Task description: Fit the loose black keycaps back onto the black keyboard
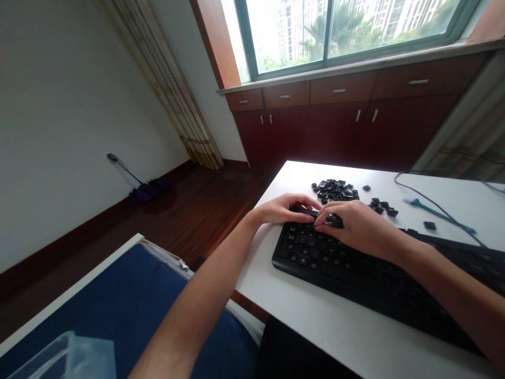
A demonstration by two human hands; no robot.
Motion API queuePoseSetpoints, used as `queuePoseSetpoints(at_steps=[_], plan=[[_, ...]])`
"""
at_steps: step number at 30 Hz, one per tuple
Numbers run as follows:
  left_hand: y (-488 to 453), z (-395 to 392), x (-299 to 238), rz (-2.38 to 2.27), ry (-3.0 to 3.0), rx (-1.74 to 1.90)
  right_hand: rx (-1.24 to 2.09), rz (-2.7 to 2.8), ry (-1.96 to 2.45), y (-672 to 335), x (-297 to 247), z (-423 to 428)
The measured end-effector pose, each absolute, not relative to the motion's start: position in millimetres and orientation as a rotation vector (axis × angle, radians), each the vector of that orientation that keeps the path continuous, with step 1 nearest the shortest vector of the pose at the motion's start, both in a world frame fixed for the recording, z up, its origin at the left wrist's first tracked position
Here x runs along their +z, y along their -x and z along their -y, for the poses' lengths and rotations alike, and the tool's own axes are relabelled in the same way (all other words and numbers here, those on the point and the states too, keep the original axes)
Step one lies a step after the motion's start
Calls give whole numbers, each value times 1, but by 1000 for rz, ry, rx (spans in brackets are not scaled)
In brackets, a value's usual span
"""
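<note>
A black keyboard [335, 284] lies on the white table, with keycaps off across the part that shows on its left. My left hand [286, 209] grips its far left corner, thumb along the top and fingers curled at the back edge. Beside it, my right hand [355, 226] is closed on a tool with a dark, shiny rounded handle [333, 220]. The tool's tip is hidden by my fingers, close to the keyboard's top row. Just behind both hands sits a pile of black keycaps [335, 190].
Several loose keycaps [382, 206] and a blue brush-like tool [442, 214] lie on the white table [272, 297]. A cable [426, 196] crosses its right side. Left of the table is a blue fabric surface with a pale frame [130, 295]. A folded umbrella [148, 190] rests by the wall.
</note>
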State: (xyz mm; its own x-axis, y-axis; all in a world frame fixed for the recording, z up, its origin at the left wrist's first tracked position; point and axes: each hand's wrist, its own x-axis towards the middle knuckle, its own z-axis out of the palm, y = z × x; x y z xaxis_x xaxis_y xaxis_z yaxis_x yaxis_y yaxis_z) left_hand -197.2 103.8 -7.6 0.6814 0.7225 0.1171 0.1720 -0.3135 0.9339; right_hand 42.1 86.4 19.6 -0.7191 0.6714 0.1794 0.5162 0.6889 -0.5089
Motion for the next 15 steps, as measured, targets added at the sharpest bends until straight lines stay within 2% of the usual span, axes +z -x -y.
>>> queuePoseSetpoints(at_steps=[11, 15], plan=[[197, -102, -6, -760, -1810, 646, 718, 2536, 974, -44, 17, -94], [194, -103, -11, -776, -1613, 777, 770, 2365, 1029, -46, 27, -90]])
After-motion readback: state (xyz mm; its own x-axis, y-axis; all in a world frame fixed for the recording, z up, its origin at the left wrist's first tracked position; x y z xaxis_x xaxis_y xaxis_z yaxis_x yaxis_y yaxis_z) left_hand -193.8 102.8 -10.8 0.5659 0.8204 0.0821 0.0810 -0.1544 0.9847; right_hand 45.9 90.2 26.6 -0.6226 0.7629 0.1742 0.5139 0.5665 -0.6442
